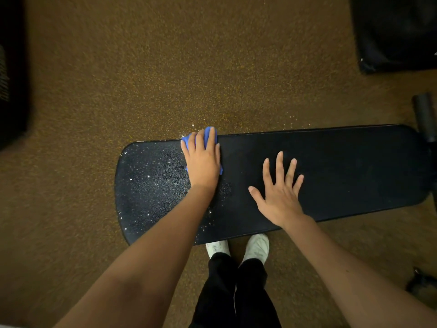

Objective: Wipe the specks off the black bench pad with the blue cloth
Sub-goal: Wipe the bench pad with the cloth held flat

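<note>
The black bench pad [343,166] lies across the view, left to right. White specks [151,181] cover its left end and trail along its near edge; its right part looks dark and bare. My left hand [202,159] presses flat on the blue cloth [209,133] at the pad's far edge, fingers straight and pointing away from me. The cloth pokes out beyond the fingertips and at both sides of the hand. My right hand [280,192] rests on the pad's middle with its fingers spread.
Speckled brown floor [118,79] surrounds the bench, with a few white specks on it beyond the far edge. A black roller [425,117] sticks out at the pad's right end. Dark equipment stands at top right [397,31] and far left [11,79]. My shoes [236,247] show under the near edge.
</note>
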Tool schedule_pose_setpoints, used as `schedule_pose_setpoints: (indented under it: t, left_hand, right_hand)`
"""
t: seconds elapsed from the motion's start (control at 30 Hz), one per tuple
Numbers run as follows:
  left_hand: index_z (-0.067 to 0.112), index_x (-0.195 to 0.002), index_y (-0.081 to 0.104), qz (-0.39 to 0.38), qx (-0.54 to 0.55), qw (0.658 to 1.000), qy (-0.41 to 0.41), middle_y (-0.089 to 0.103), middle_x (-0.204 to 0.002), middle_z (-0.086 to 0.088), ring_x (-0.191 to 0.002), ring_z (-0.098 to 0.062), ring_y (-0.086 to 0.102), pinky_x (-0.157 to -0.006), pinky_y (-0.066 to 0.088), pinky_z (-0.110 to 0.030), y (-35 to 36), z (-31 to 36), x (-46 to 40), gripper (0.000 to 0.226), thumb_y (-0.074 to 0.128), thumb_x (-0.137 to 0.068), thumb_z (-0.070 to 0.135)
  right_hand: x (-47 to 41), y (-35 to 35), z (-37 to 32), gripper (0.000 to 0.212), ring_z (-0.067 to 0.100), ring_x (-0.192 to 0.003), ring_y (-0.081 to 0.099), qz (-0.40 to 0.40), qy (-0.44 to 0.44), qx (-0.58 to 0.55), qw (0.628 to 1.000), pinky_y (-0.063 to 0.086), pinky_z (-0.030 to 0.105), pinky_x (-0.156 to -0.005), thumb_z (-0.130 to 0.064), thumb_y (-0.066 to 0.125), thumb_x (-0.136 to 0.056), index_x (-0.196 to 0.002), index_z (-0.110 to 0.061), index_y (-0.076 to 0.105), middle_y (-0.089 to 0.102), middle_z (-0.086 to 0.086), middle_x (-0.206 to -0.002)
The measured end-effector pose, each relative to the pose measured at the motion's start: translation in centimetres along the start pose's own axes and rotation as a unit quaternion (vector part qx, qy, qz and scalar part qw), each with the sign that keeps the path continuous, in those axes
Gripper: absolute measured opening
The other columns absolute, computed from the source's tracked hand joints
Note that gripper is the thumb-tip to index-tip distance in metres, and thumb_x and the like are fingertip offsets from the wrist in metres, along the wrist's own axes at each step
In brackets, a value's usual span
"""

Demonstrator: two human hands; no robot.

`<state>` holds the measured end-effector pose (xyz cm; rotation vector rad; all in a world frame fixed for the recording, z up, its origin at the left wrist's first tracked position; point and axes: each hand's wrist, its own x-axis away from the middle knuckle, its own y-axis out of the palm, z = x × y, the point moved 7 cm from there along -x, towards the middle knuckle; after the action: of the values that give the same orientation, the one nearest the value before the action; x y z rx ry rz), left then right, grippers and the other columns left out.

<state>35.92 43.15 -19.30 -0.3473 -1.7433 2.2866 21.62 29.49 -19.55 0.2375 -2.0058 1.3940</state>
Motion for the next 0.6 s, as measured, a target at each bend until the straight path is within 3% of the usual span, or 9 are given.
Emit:
schedule_pose_setpoints:
  t: [0.2,0.37,0.43,0.5,0.6]
  left_hand:
    - [0.015,-0.132,0.050,-0.013,-0.027,0.979,0.199,0.056,-0.128,-0.015,-0.121,-0.035,0.050,-0.101,0.035,-0.055,-0.2,1.5,2.2,0.045,0.038,-0.092,0.031]
    - [0.010,-0.127,0.055,0.010,-0.012,0.999,0.048,0.057,-0.121,-0.019,-0.115,-0.037,0.051,-0.100,0.035,-0.057,-0.6,-1.5,0.6,0.042,0.040,-0.091,0.025]
    - [0.010,-0.126,0.055,0.004,-0.011,0.999,0.048,0.057,-0.120,-0.020,-0.115,-0.036,0.046,-0.100,0.034,-0.058,-0.4,-0.7,0.0,0.041,0.039,-0.091,0.025]
    - [0.010,-0.127,0.054,-0.006,0.005,0.994,0.111,0.056,-0.122,-0.020,-0.116,-0.037,0.045,-0.099,0.035,-0.059,-0.3,0.8,0.5,0.041,0.039,-0.091,0.025]
    - [0.013,-0.132,0.049,-0.039,-0.004,0.955,0.295,0.054,-0.128,-0.017,-0.120,-0.037,0.047,-0.102,0.035,-0.056,0.0,2.8,3.9,0.042,0.040,-0.093,0.026]
  right_hand:
    - [0.0,0.2,-0.1,0.080,0.041,-0.133,-0.033,0.023,0.011,0.022,0.999,-0.009,0.060,-0.108,-0.059,0.027,-0.092,-0.147,-0.019,-0.014,-0.036,0.011,-0.148]
    - [0.5,-0.9,-0.4,0.068,0.039,-0.139,-0.019,0.062,0.027,0.011,0.998,0.002,0.059,-0.111,-0.051,0.026,-0.096,-0.150,-0.018,0.000,-0.020,0.011,-0.155]
    - [0.6,-1.0,-0.3,0.067,0.037,-0.140,-0.017,0.068,0.027,0.011,0.997,0.005,0.057,-0.113,-0.050,0.027,-0.096,-0.150,-0.019,0.002,-0.017,0.010,-0.156]
    - [0.7,-1.1,-0.2,0.070,0.037,-0.141,-0.016,0.071,0.026,0.017,0.997,0.007,0.057,-0.112,-0.051,0.032,-0.094,-0.150,-0.020,0.003,-0.017,0.009,-0.156]
    - [0.9,-0.9,-0.1,0.073,0.037,-0.141,-0.015,0.067,0.028,0.023,0.997,0.009,0.057,-0.112,-0.053,0.036,-0.093,-0.150,-0.022,0.003,-0.016,0.009,-0.156]
